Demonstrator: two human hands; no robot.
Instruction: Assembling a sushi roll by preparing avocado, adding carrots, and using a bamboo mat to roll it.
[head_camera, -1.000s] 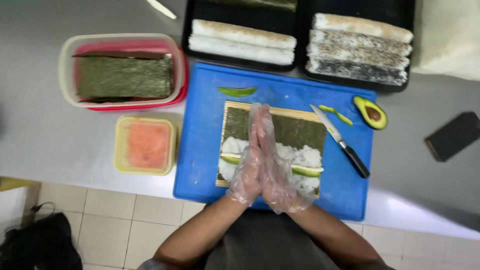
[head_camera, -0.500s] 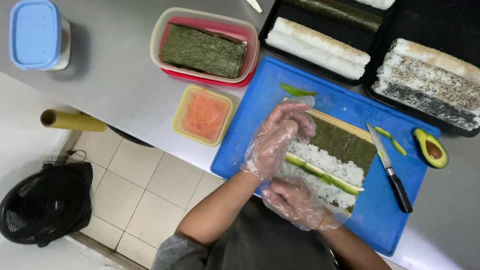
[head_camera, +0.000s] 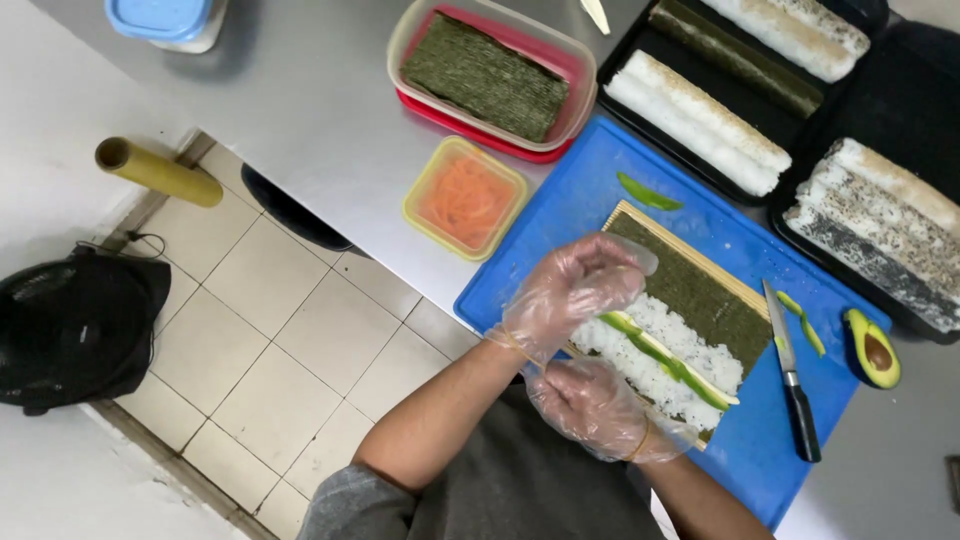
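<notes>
Both gloved hands work the near end of the mat on the blue board at the counter's front edge: left hand curls loosely over rice and avocado strips, right hand half-closed at the mat's corner, holding nothing I can make out.

no labels, signs or screens are seen. a blue-lidded tub is set at the table's far left edge; a yellow roll of wrap is propped just beside that edge.
</notes>
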